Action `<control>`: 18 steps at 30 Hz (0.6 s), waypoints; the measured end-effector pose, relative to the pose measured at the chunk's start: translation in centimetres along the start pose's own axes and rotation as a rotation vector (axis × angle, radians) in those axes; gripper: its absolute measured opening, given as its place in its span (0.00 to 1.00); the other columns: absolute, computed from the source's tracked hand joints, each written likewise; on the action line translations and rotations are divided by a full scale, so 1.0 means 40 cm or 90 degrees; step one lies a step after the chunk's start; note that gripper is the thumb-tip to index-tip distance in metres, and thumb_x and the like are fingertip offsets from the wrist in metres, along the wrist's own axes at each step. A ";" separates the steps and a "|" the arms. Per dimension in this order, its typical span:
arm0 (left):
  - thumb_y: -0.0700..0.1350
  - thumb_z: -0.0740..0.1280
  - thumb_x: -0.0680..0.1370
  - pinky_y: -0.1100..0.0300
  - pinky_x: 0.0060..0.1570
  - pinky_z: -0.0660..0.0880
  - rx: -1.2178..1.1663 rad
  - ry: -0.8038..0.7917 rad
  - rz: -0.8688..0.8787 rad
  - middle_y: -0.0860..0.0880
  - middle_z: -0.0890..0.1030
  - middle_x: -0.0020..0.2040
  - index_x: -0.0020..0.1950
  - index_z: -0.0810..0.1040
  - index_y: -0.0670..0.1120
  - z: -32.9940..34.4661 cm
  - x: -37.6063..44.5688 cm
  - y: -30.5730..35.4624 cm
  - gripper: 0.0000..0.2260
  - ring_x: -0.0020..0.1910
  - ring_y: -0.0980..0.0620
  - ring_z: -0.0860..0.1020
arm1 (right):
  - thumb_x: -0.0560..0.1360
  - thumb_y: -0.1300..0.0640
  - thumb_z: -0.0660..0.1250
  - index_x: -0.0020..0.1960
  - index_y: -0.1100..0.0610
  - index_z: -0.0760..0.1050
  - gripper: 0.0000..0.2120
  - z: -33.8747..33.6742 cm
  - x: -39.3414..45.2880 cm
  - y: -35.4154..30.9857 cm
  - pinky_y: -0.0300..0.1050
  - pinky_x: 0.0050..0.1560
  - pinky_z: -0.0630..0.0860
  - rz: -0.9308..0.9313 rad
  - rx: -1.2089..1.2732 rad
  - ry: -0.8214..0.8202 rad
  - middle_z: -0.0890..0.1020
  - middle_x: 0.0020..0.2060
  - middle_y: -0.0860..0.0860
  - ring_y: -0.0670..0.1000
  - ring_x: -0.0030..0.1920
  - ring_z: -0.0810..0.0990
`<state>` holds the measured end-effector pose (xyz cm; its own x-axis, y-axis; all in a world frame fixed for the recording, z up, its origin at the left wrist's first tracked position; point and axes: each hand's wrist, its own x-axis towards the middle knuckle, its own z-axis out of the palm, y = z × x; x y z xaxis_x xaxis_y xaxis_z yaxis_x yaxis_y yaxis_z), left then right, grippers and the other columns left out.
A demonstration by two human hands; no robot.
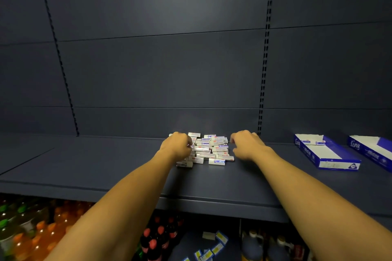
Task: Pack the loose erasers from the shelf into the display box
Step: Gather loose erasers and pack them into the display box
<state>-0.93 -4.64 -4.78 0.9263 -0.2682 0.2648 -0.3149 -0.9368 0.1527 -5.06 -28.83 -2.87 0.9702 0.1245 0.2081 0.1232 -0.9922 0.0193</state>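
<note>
Dark blue store shelving fills the view, with a slotted back panel behind a wide flat shelf [106, 167]. Near the middle of that shelf, toward the back, a loose pile of erasers [209, 150] in white and blue sleeves is seen, heaped unevenly and spilling toward the near edge. To the right, well apart from the pile, an open blue and white display box [331, 158] is placed; two or three erasers [314, 142] are already laid in its far end, and the rest of its white floor is left bare. A second similar box [369, 150] is cut off at the right edge.

The left hand [177, 146] is set against the left side of the pile with its fingers curled down into it; whether an eraser is actually gripped cannot be told. The right hand [247, 146] is held at the right side of the pile, fingers loosely bent, with nothing seen in it.

Judged from this, the task is barely begun: nearly all the erasers remain to be gathered and carried rightward. Bottled drinks [31, 226] are stocked on the level below.
</note>
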 end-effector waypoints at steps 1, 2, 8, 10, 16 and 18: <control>0.41 0.64 0.79 0.49 0.56 0.79 0.001 0.002 0.002 0.46 0.82 0.62 0.63 0.83 0.47 0.004 0.016 -0.001 0.15 0.57 0.44 0.80 | 0.78 0.61 0.64 0.63 0.56 0.74 0.14 0.005 0.012 0.003 0.50 0.63 0.70 -0.002 0.001 0.001 0.79 0.59 0.54 0.57 0.58 0.77; 0.41 0.64 0.78 0.49 0.56 0.80 0.001 0.002 0.002 0.46 0.82 0.61 0.62 0.83 0.47 0.008 0.031 -0.003 0.15 0.57 0.44 0.80 | 0.78 0.61 0.64 0.62 0.56 0.74 0.13 0.010 0.025 0.007 0.50 0.62 0.70 -0.004 0.003 0.002 0.79 0.59 0.54 0.57 0.58 0.77; 0.36 0.62 0.78 0.49 0.58 0.79 0.009 -0.015 -0.001 0.46 0.81 0.62 0.64 0.82 0.48 0.029 0.114 -0.038 0.18 0.57 0.46 0.80 | 0.78 0.60 0.65 0.64 0.54 0.75 0.15 0.032 0.103 0.034 0.50 0.65 0.69 -0.028 0.016 -0.006 0.79 0.60 0.53 0.56 0.61 0.76; 0.34 0.62 0.78 0.50 0.57 0.80 0.003 -0.011 -0.008 0.47 0.82 0.61 0.63 0.83 0.47 0.039 0.132 -0.062 0.18 0.56 0.46 0.81 | 0.77 0.61 0.65 0.62 0.53 0.75 0.14 0.036 0.128 0.041 0.49 0.63 0.68 -0.035 0.026 -0.002 0.79 0.59 0.53 0.55 0.60 0.76; 0.40 0.69 0.79 0.55 0.56 0.79 -0.005 -0.049 0.005 0.47 0.83 0.59 0.61 0.84 0.46 0.066 0.162 -0.129 0.12 0.55 0.48 0.81 | 0.76 0.64 0.64 0.59 0.53 0.77 0.14 0.046 0.182 0.029 0.45 0.57 0.69 -0.042 0.062 0.003 0.80 0.54 0.51 0.53 0.51 0.75; 0.41 0.71 0.79 0.55 0.57 0.78 -0.021 -0.051 0.023 0.47 0.84 0.59 0.61 0.84 0.46 0.067 0.175 -0.135 0.11 0.55 0.48 0.81 | 0.76 0.64 0.64 0.60 0.53 0.77 0.15 0.042 0.196 0.018 0.46 0.57 0.74 -0.036 0.079 0.004 0.80 0.55 0.51 0.55 0.55 0.76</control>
<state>7.81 -2.08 -6.32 0.9273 -0.3200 0.1945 -0.3538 -0.9186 0.1758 2.98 -28.56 -2.88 0.9596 0.1799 0.2164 0.2029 -0.9751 -0.0892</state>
